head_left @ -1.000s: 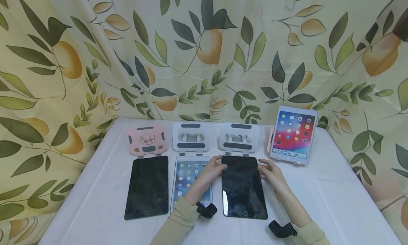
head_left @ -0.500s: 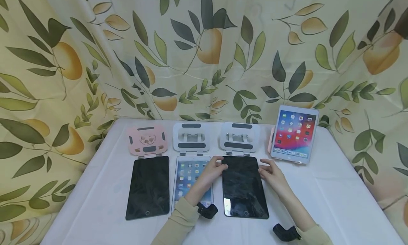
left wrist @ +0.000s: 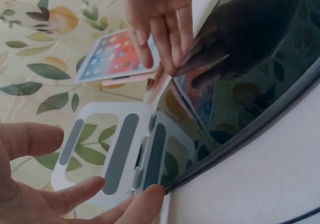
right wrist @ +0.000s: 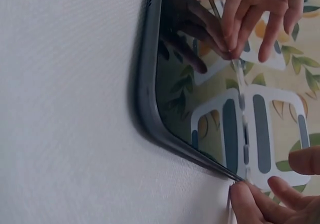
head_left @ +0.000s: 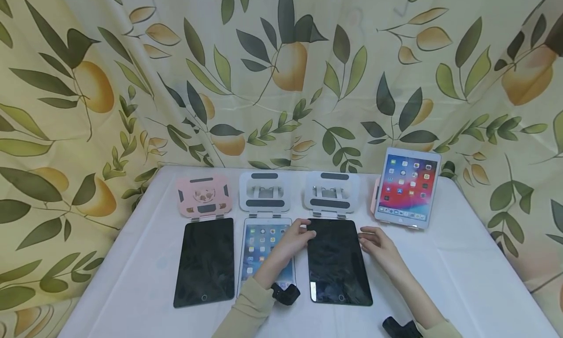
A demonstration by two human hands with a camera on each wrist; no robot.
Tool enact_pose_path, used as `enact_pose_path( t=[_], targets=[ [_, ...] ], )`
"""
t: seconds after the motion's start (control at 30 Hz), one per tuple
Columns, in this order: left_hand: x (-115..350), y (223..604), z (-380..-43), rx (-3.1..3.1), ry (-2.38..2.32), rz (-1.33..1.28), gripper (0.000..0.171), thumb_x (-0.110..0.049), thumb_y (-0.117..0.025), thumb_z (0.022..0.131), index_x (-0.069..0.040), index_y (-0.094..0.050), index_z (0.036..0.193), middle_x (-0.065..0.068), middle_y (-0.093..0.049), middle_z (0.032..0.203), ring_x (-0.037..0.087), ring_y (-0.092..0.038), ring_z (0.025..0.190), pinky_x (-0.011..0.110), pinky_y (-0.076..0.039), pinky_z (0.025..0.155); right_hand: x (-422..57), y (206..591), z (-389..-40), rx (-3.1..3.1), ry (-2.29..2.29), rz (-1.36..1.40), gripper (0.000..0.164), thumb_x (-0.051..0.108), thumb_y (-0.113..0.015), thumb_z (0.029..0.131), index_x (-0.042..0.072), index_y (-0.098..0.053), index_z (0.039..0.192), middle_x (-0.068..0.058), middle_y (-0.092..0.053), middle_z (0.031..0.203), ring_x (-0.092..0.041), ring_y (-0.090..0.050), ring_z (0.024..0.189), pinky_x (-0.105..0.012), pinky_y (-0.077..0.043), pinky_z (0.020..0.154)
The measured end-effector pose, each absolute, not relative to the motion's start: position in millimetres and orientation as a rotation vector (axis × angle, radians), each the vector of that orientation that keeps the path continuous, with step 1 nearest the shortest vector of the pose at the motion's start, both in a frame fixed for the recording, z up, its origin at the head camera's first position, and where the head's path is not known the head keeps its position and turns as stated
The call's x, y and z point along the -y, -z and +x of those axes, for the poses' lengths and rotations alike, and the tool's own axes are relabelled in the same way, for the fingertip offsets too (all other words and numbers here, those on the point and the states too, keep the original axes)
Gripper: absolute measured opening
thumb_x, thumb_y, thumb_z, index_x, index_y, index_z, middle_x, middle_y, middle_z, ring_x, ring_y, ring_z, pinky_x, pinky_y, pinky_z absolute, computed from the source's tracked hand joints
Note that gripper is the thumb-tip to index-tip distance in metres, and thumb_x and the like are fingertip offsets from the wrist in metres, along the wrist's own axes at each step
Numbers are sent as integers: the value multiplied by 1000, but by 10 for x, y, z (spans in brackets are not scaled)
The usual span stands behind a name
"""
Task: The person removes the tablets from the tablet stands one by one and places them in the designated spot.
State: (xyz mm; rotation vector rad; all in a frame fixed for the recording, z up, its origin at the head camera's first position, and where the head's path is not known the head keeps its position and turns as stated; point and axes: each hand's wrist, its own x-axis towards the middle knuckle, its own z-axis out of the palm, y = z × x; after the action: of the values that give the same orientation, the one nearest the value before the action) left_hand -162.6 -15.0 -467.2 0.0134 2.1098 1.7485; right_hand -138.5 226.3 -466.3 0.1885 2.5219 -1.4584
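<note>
In the head view a black tablet (head_left: 338,262) lies flat, dark screen up, just in front of a white folding stand (head_left: 332,180) with grey pads. My left hand (head_left: 292,240) touches the tablet's upper left edge with its fingertips. At the upper right edge, the fingertips of my right hand (head_left: 380,247) meet the tablet's side. In the left wrist view, the thumb and fingers of my left hand (left wrist: 75,194) are spread apart. The right wrist view has my right hand (right wrist: 280,204) at the tablet's corner, thumb apart from the fingers.
To the left lie a white tablet (head_left: 255,250), partly under my left arm, and another black tablet (head_left: 204,262). Behind them stand a white stand (head_left: 265,179) and a pink stand (head_left: 202,181). A lit white tablet (head_left: 406,189) leans on a pink stand at the right.
My right hand has shifted slightly, its fingers closer together by the tablet's side. My left hand keeps its place, and the tablets stay where they were.
</note>
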Motion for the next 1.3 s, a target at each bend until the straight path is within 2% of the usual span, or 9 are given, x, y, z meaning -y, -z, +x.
enact_pose_path(
  t=[0.2, 0.53, 0.67, 0.9, 1.0, 1.13, 1.3],
  targets=[
    [126, 4589, -1577, -2115, -1714, 113, 40, -23, -56, 94, -6, -52, 130, 16, -55, 128, 28, -55, 114, 42, -49, 92, -2345, 4676, -1353, -2558, 1383, 145, 43, 22, -48, 100, -6, -44, 133, -28, -53, 132, -35, -56, 119, -32, -53, 94],
    [-31, 4551, -1535, -2064, -1705, 248, 38, -22, -54, 96, -5, -53, 130, 13, -59, 121, 23, -58, 106, 38, -51, 89, -2500, 4659, -1267, -2653, 1335, 83, 38, 20, -49, 100, -4, -49, 129, -25, -58, 128, -32, -60, 113, -20, -54, 86],
    [-114, 4536, -1552, -2057, -1694, 282, 37, -21, -54, 96, -5, -54, 129, 13, -62, 118, 25, -59, 104, 33, -53, 84, -2559, 4638, -1247, -2688, 1314, 89, 36, 21, -49, 100, -2, -52, 127, -23, -59, 128, -27, -61, 108, -11, -49, 81],
    [-237, 4510, -1613, -2043, -1666, 282, 38, -23, -54, 96, -7, -54, 130, 11, -64, 118, 23, -61, 105, 35, -54, 87, -2703, 4643, -1205, -2754, 1280, 81, 35, 22, -49, 100, -1, -54, 126, -22, -61, 125, -23, -60, 104, -7, -45, 77],
    [-291, 4475, -1649, -2053, -1664, 305, 38, -24, -55, 96, -7, -55, 130, 10, -64, 116, 20, -61, 101, 35, -54, 86, -2770, 4649, -1192, -2802, 1254, 88, 34, 23, -49, 100, 0, -56, 124, -20, -62, 123, -8, -59, 99, -6, -45, 76],
    [-366, 4420, -1691, -2043, -1669, 333, 39, -25, -54, 96, -6, -55, 130, 8, -65, 114, 19, -62, 101, 35, -54, 86, -2867, 4639, -1178, -2834, 1237, 92, 35, 26, -49, 100, 2, -57, 124, -19, -63, 123, 17, -47, 89, -6, -43, 77],
    [-466, 4355, -1743, -2049, -1662, 356, 36, -25, -55, 96, -9, -56, 129, 8, -65, 113, 26, -62, 105, 30, -53, 82, -2953, 4603, -1162, -2858, 1211, 70, 37, 29, -48, 101, 3, -57, 125, -19, -62, 124, 24, -39, 89, -5, -40, 78]
  ],
)
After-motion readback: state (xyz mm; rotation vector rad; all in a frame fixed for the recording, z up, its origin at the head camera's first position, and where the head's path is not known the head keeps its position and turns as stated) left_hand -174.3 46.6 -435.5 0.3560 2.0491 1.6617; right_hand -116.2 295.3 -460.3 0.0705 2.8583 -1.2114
